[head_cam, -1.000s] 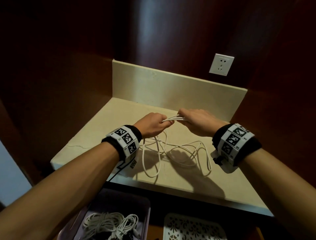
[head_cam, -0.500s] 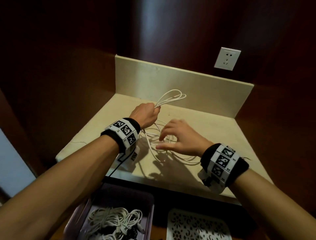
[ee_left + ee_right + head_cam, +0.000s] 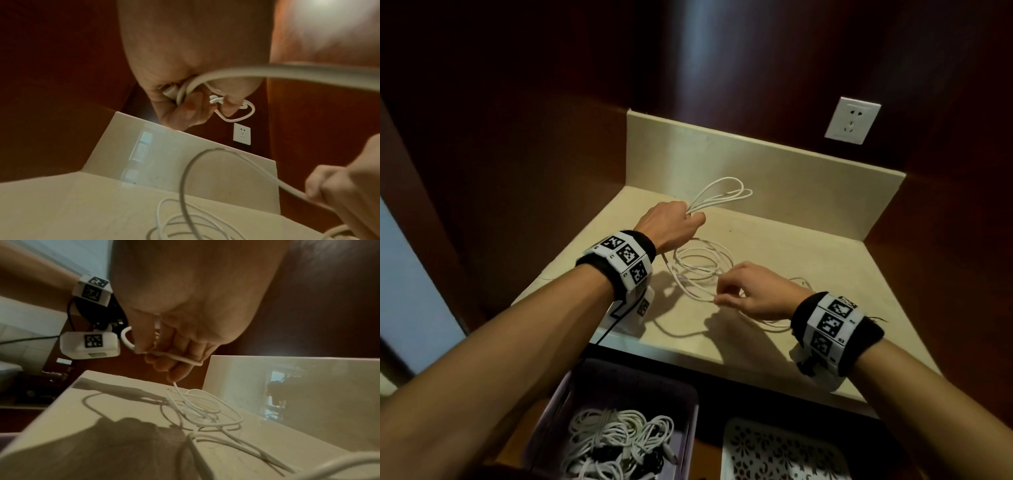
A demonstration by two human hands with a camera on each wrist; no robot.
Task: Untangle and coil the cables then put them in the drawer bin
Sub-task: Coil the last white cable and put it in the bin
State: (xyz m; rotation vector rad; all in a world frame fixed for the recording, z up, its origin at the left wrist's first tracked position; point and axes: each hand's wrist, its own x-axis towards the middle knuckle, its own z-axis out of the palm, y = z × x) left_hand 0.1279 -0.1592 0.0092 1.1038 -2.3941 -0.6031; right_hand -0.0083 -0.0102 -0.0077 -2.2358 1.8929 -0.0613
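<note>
While held: left hand (image 3: 671, 224) grips gathered loops of the white cable (image 3: 705, 263).
Right hand (image 3: 753, 291): pinches one strand.
Cable slack: lies on the counter (image 3: 808, 260).
Drawer bin (image 3: 681, 404): below the counter edge, holding other cables (image 3: 616, 438).

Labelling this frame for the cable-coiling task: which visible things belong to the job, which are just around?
In the job:
white cable
left hand, gripping gathered loops
right hand, pinching a strand
purple bin holding coiled cables

Just around:
wall socket
white patterned basket
countertop
</note>
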